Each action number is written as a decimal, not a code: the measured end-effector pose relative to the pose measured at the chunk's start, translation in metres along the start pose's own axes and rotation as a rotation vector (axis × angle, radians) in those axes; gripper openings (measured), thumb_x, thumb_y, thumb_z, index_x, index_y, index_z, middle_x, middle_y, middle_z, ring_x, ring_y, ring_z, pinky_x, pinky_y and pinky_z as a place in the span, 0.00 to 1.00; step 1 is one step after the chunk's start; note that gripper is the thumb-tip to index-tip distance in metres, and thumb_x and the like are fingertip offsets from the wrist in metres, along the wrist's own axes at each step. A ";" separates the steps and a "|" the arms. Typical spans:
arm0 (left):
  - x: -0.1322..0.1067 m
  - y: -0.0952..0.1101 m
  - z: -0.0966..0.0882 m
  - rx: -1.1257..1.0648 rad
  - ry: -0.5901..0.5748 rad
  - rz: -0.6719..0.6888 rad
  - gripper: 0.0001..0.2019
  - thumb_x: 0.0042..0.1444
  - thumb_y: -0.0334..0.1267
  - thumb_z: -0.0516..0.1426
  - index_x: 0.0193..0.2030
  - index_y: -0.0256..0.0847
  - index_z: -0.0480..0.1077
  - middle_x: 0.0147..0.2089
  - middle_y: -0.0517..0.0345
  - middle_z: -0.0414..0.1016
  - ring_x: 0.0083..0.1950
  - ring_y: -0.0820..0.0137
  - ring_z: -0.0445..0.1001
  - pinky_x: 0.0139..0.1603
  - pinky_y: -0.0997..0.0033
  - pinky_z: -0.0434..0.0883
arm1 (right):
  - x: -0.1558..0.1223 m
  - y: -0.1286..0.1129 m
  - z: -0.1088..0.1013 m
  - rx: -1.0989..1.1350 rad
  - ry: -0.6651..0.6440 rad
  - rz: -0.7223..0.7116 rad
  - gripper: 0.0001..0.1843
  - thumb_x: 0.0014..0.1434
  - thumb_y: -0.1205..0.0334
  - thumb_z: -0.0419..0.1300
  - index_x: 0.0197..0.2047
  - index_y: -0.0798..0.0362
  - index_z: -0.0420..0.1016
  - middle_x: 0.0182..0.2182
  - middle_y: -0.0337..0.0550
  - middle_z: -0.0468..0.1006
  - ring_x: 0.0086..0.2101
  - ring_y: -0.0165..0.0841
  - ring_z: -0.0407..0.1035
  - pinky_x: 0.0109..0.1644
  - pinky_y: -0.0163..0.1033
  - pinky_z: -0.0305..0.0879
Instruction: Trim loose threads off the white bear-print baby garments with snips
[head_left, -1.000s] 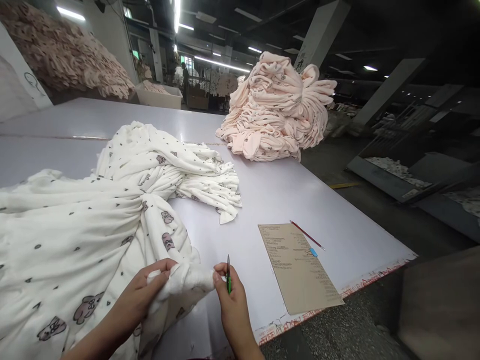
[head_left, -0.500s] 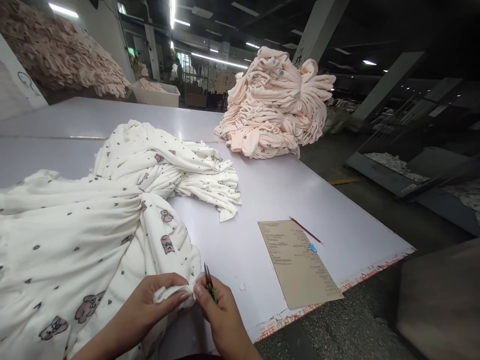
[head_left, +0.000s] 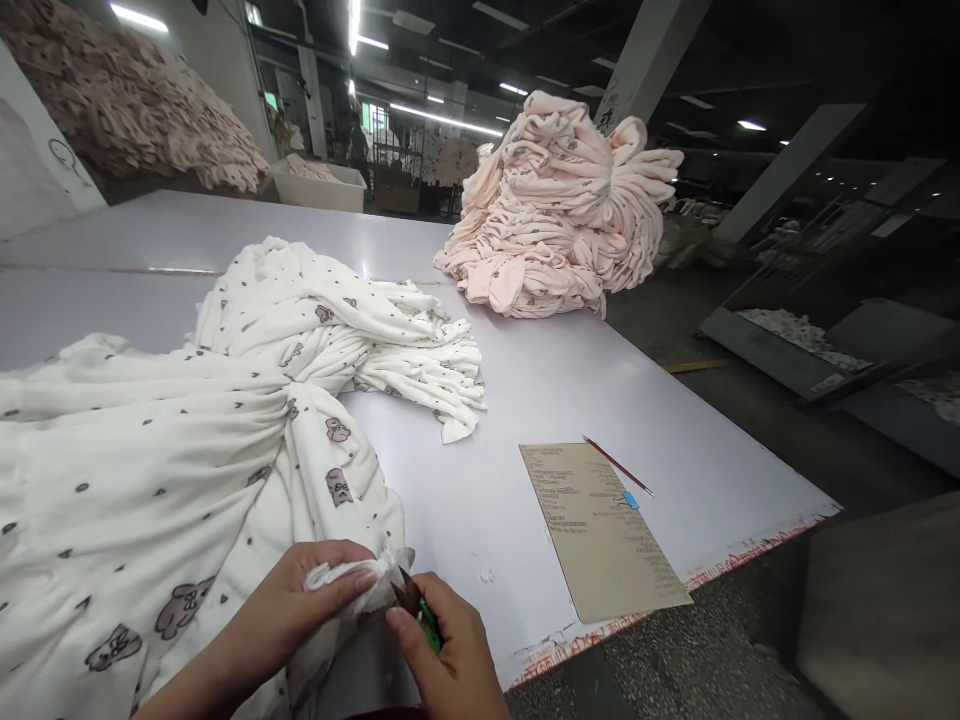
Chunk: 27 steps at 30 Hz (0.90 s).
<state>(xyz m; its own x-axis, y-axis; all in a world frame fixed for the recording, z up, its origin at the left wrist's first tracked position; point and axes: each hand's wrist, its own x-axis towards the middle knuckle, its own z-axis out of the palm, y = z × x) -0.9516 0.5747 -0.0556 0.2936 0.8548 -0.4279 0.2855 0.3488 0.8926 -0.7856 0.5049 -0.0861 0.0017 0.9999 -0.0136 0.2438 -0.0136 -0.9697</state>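
White fleecy fabric with brown bear prints and dark dots lies bunched across the left of the table. My left hand pinches a folded edge of it between thumb and fingers. In my right hand are small thread snips with dark blades and a green handle. Their blades are parted and point up and left, right at the pinched edge. Whether they touch the cloth I cannot tell. The fabric is gathered tightly at a point near its middle.
A brown printed sheet with a blue clip lies on the pale table, a dark red pencil beside it. Pink printed fabric is heaped at the far edge. A white bin stands behind.
My right hand has let go of the cloth edge. The snips have tilted from upright toward the left, with their blades now at the edge. My left hand keeps its pinch.
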 end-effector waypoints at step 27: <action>-0.018 -0.023 -0.002 1.042 0.215 1.228 0.12 0.61 0.26 0.48 0.49 0.32 0.66 0.20 0.61 0.66 0.21 0.72 0.62 0.25 0.71 0.56 | -0.015 -0.010 -0.018 0.116 -0.210 0.272 0.22 0.59 0.43 0.51 0.27 0.54 0.64 0.16 0.36 0.63 0.19 0.28 0.58 0.24 0.31 0.53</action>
<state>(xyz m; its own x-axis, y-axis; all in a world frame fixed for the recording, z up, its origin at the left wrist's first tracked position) -0.9650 0.5520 -0.0680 0.6977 0.4736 0.5375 0.4751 -0.8675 0.1477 -0.7711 0.4901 -0.0718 -0.1504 0.9378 -0.3129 0.1500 -0.2912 -0.9448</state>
